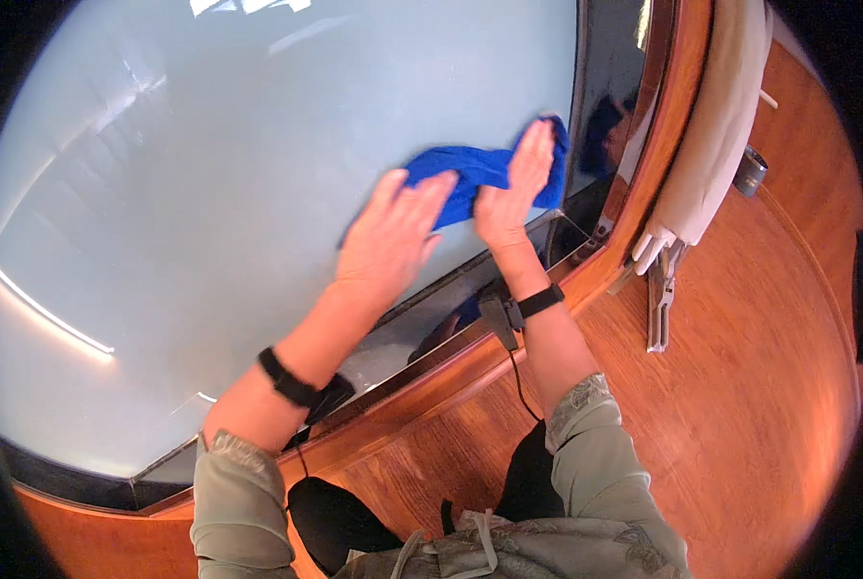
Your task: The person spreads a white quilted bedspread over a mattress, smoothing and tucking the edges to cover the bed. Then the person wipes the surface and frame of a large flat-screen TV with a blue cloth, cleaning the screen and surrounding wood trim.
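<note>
A crumpled blue cloth [465,166] lies against a large, pale grey-blue glossy panel [258,193], close to its right-hand lower corner. My right hand [518,188] presses flat on the cloth's right part, fingers stretched out and side by side. Over the cloth's left end is my left hand [393,232], its fingers extended and slightly blurred at the tips. Both hands press on the cloth rather than wrap round it. What lies under the palms is hidden.
A dark glossy border and a reddish wooden frame [677,116] edge the panel. Beyond the frame, a rolled cream-coloured cloth [716,135] hangs above a grey metal stand [659,309]. A dark cylinder [751,172] stands farther right. Wood-patterned floor [740,338] spreads below. Cabled black straps circle both wrists.
</note>
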The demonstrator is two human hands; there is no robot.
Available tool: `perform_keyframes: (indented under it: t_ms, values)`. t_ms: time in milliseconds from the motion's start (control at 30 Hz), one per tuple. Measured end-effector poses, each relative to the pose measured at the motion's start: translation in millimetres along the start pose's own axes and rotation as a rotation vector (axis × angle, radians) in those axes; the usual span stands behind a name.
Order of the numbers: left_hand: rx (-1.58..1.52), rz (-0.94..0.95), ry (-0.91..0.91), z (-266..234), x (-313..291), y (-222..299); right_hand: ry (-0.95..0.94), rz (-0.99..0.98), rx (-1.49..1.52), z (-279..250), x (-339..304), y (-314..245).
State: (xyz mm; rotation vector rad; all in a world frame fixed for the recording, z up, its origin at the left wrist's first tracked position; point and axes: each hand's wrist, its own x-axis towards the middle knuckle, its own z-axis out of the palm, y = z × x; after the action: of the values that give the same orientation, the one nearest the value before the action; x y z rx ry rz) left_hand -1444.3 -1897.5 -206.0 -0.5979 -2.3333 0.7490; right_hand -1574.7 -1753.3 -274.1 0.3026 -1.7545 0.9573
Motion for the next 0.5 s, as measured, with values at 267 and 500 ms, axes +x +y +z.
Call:
perform_keyframes:
  t_ms: [267,500]
  values:
    - [0.173,0.213,-0.097,31,27,33,-0.017,0.313,0.056,7,-34,18]
    - [-0.011,0.145,-0.031,26,-9,18,0.019,0.269,0.093,13,-62,-17]
